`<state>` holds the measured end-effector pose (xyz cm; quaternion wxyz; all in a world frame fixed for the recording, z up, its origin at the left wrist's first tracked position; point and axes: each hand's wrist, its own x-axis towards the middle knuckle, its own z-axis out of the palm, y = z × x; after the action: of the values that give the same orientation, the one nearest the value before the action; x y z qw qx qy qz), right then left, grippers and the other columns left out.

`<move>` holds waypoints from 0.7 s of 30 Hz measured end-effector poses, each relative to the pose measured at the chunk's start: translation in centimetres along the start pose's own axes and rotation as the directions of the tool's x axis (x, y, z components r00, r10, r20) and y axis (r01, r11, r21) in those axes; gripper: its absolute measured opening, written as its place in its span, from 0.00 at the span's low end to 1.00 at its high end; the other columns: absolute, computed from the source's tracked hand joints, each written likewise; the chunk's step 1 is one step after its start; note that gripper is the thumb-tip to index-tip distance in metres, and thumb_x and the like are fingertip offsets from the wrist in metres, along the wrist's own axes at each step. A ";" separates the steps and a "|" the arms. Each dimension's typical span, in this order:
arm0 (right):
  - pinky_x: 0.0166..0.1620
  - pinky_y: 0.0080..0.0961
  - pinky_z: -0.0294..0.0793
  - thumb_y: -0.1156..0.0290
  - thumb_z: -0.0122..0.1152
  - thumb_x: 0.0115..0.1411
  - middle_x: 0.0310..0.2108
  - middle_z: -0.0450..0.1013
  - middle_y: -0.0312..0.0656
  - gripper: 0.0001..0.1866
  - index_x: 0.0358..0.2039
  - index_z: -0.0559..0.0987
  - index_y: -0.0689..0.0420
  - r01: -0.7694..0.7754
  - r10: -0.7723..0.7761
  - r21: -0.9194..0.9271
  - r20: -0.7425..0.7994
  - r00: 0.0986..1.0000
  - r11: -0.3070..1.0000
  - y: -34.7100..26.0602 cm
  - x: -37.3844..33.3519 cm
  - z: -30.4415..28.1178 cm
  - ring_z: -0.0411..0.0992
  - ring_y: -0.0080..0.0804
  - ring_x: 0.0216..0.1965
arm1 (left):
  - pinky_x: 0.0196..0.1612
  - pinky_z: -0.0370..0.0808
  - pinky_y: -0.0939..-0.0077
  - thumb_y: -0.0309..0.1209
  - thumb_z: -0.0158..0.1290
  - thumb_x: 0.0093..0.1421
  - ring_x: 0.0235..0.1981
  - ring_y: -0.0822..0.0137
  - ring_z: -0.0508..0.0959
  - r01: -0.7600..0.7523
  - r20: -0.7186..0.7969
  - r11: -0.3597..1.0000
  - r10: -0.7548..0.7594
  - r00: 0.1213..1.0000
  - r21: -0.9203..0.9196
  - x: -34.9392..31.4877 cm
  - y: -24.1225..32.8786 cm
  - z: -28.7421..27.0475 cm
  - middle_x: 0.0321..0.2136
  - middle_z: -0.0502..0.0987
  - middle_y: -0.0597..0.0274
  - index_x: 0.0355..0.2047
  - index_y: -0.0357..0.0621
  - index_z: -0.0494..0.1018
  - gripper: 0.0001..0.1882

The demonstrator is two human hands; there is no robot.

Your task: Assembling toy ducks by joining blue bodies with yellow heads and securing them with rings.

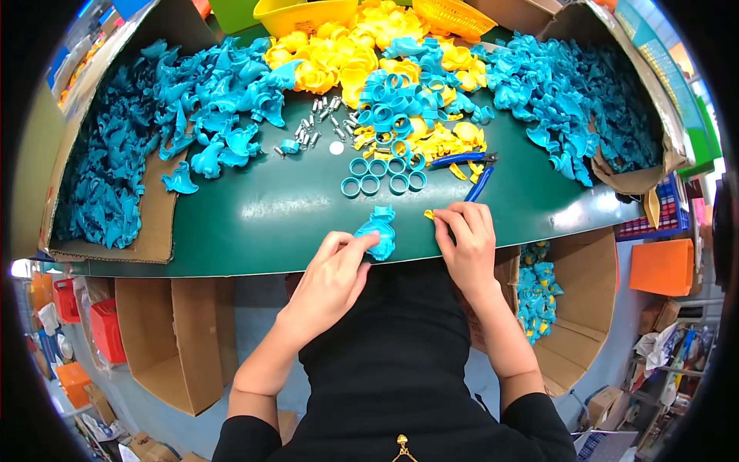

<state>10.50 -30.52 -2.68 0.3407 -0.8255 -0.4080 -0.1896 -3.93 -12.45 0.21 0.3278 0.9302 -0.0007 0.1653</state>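
Near the table's front edge, my left hand has its fingers on a curved turquoise plastic part lying on the green table. To its right, my right hand pinches a small yellow plastic piece just above or on the tabletop. Beyond both hands several turquoise rings are set in short rows. A pair of blue-handled nippers lies past my right hand, beside small yellow pieces.
Turquoise parts spill from cardboard boxes at left and right. Yellow parts are heaped at the back, near small metal pins. Below the table's right edge, a cardboard box holds turquoise-and-yellow pieces.
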 end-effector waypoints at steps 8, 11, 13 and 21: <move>0.37 0.31 0.72 0.81 0.70 0.47 0.32 0.73 0.38 0.10 0.31 0.81 0.57 -0.017 0.019 0.052 -0.043 0.999 0.999 0.1 -0.1 0.4 0.71 0.38 0.35 | 0.46 0.72 0.61 0.33 0.66 0.50 0.45 0.56 0.74 -0.142 -0.140 0.962 0.177 0.974 0.233 0.3 0.3 2.1 0.32 0.78 0.63 0.42 0.41 0.76 0.19; 0.35 0.30 0.72 0.80 0.70 0.47 0.31 0.73 0.36 0.10 0.32 0.82 0.56 -0.015 0.019 0.063 -0.062 0.998 0.998 0.4 -0.3 0.6 0.71 0.36 0.34 | 0.55 0.69 0.51 0.42 0.64 0.53 0.57 0.53 0.69 -0.235 -0.013 0.934 0.248 0.969 0.270 0.5 0.1 1.5 0.41 0.77 0.62 0.42 0.42 0.76 0.21; 0.34 0.30 0.72 0.80 0.70 0.47 0.31 0.73 0.35 0.10 0.31 0.82 0.55 -0.020 0.026 0.071 -0.086 0.996 0.997 0.5 -0.4 0.7 0.71 0.35 0.33 | 0.55 0.69 0.53 0.39 0.64 0.52 0.59 0.52 0.68 -0.365 0.177 0.916 0.336 0.925 0.169 1.0 -0.7 0.6 0.46 0.75 0.60 0.45 0.42 0.75 0.22; 0.34 0.28 0.71 0.81 0.70 0.47 0.28 0.75 0.38 0.08 0.30 0.83 0.58 -0.139 0.154 0.206 -0.060 0.986 0.969 -0.4 -0.2 0.1 0.72 0.35 0.31 | 0.51 0.73 0.56 0.29 0.64 0.48 0.48 0.58 0.73 -0.416 0.012 0.844 0.439 0.899 0.339 0.7 -1.3 2.9 0.45 0.77 0.62 0.39 0.42 0.77 0.17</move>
<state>10.07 -30.43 -2.72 0.4506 -0.8070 -0.3497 -0.1527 -2.27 -13.10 -2.52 0.1205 0.9424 -0.1692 0.2622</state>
